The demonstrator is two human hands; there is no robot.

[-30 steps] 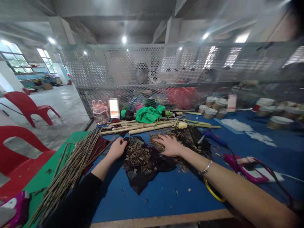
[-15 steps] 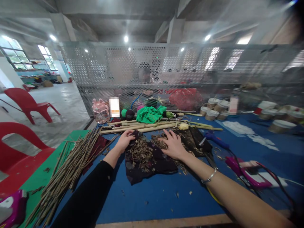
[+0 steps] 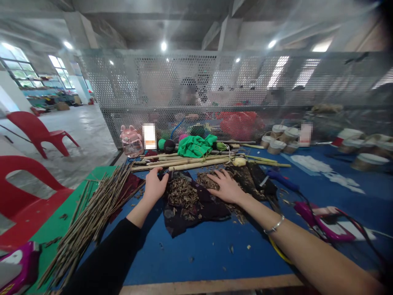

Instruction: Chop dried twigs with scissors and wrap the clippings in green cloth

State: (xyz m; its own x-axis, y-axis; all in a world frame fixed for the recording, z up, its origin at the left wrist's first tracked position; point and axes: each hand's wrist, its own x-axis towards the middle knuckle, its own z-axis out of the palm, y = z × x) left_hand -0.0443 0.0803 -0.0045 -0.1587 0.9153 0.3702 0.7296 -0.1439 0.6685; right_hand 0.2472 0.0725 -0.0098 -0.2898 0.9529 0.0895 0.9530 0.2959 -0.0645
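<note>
A dark patterned cloth [image 3: 202, 213] lies on the blue tabletop with a heap of brown dried plant bits [image 3: 182, 196] on it. At the cloth's upper left edge is my left hand [image 3: 154, 185], thumb and fingers apart, with nothing visible between them. My right hand [image 3: 227, 187] rests with its fingers spread over more dried bits [image 3: 207, 180] at the right side of the cloth. Its palm hides part of those bits and what lies under them. Right of it lies another dark cloth [image 3: 251, 180] strewn with crumbs.
A bundle of thin brown sticks [image 3: 89, 217] lies at left. Pale canes [image 3: 196, 164] and a green cloth [image 3: 196, 146] lie behind the hands. At right are a blue-handled tool [image 3: 282, 180], a magenta device [image 3: 325, 225] and paper cups [image 3: 278, 146]. A perforated metal screen [image 3: 166, 90] stands behind.
My left hand has drawn slightly left and down from the cloth's corner, its thumb and fingers parting. The right hand stays spread over the dried bits. The view has shifted slightly.
</note>
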